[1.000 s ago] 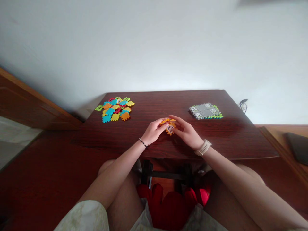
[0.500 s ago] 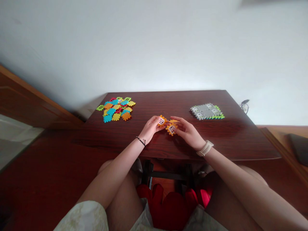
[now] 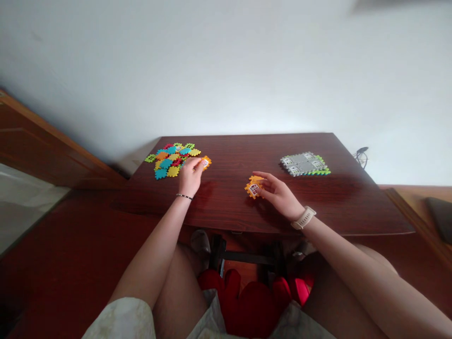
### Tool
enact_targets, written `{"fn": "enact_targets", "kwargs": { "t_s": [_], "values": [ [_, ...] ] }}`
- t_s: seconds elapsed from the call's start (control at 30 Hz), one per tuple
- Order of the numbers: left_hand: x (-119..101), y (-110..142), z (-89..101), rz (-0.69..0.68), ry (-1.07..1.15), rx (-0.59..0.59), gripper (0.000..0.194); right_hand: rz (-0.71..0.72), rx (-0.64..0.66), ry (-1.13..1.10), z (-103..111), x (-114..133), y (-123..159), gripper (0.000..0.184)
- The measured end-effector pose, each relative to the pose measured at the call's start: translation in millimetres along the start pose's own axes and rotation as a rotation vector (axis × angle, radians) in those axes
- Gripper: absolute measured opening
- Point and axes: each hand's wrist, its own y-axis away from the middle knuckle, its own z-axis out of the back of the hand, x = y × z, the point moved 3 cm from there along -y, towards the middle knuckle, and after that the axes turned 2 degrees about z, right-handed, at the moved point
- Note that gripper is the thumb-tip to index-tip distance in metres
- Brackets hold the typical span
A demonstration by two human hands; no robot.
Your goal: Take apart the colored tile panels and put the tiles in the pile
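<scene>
My left hand [image 3: 189, 176] pinches an orange interlocking tile [image 3: 206, 163] with a white window, held at the near right side of the pile of colourful tiles [image 3: 173, 157]. My right hand [image 3: 278, 194] grips more orange tiles [image 3: 253, 189] above the front middle of the table. One of these has a white window and faces me; another orange piece shows behind it at an angle. Whether the two are joined I cannot tell. My right fingertips cover part of them.
Grey tiles [image 3: 303, 164], some with white windows, lie joined in a flat panel on green ones at the table's right. The dark brown table [image 3: 229, 155] stands against a white wall [image 3: 226, 70]. A black cable [image 3: 360, 151] hangs beyond its right edge.
My left hand has moved left, away from my right hand, carrying its orange window tile to the colourful pile. My right hand stays nearly in place with its orange tiles.
</scene>
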Motion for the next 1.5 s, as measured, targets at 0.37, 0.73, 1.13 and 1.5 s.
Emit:
{"fn": "enact_targets", "kwargs": {
  "t_s": [0.37, 0.73, 1.13, 1.5],
  "values": [
    [87, 2, 76.2, 0.246, -0.539, -0.065, 0.031, -0.030, -0.019, -0.047, 3, -1, 6, 0.059],
    [43, 22, 57.5, 0.036, -0.425, -0.092, 0.032, -0.030, -0.024, -0.016, -8, -4, -2, 0.063],
    [-89, 90, -34.6, -0.345, 0.113, 0.377, 0.048, 0.022, -0.021, -0.081, -41, -5, -23, 0.059],
    [37, -16, 9.8, 0.062, -0.228, -0.068, 0.048, -0.041, -0.179, -0.096, -18, 0, -25, 0.060]
  ]
}}
